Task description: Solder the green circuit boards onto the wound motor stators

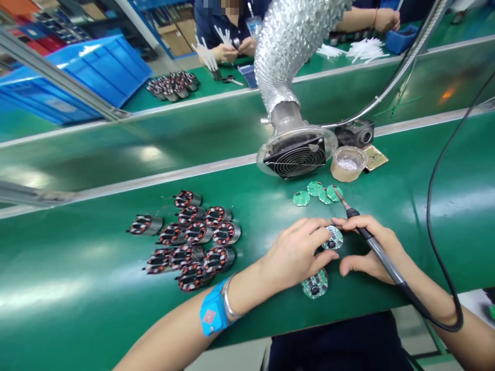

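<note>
While left hand (296,252) pinches small round circuit board (334,237), right hand (392,252) kinda loosely holds soldering iron (381,256), tip near green discs (325,195). Metal cylinders (198,233) bunched off left.

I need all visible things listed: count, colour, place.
Bench: one, green, foreground
Fan: one, black, centre
Hose: one, silver, above fan
Tub: one, beige, beside fan
Pad: one, yellowish, beside tub
Loose boards: four, green, before fan
Handled board: one, green, centre right
Lower board: one, green, below it
Soldering iron: one, dark grey, right
Cable: one, black, right
Motor cores: eleven, silver and orange, left
Crate: one, blue, upper left
Far cores: many, similar, back
Bins: two, blue, back
Sticks: many, white, back
Scissors: one, dark, back
Co-workers: two, partly visible, behind
Wristband: one, blue, left wrist
Bangle: one, silver, left wrist
Left hand: one, bare, centre
Right hand: one, bare, right
</note>
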{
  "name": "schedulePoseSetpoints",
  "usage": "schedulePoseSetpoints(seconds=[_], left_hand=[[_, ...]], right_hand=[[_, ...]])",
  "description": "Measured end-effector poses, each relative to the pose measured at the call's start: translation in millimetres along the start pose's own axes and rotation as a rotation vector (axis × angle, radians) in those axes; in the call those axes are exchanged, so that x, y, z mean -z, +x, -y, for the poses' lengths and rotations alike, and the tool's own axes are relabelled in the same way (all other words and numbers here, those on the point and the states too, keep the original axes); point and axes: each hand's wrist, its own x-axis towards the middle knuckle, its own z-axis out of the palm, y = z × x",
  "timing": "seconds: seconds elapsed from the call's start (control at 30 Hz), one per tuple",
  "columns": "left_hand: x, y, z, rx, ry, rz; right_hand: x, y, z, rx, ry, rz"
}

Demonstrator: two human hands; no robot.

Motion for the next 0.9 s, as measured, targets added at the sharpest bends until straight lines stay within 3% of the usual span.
schedulePoseSetpoints(seconds=[0.13,0.37,0.9], left_hand=[[0.6,2.5,-5.2,0.024,0.017,0.008],[6.5,6.5,-5.5,0.018,0.044,0.088],[5.8,4.6,-0.4,-0.022,0.113,0.13]], right_hand=[[-9.7,-7.1,1.6,0.009,-0.017,0.016],[-34.5,-9.4,8.3,-0.06,-0.057,-0.097],[-43.9,-18.9,2.3,-0.01,-0.041,-0.11]])
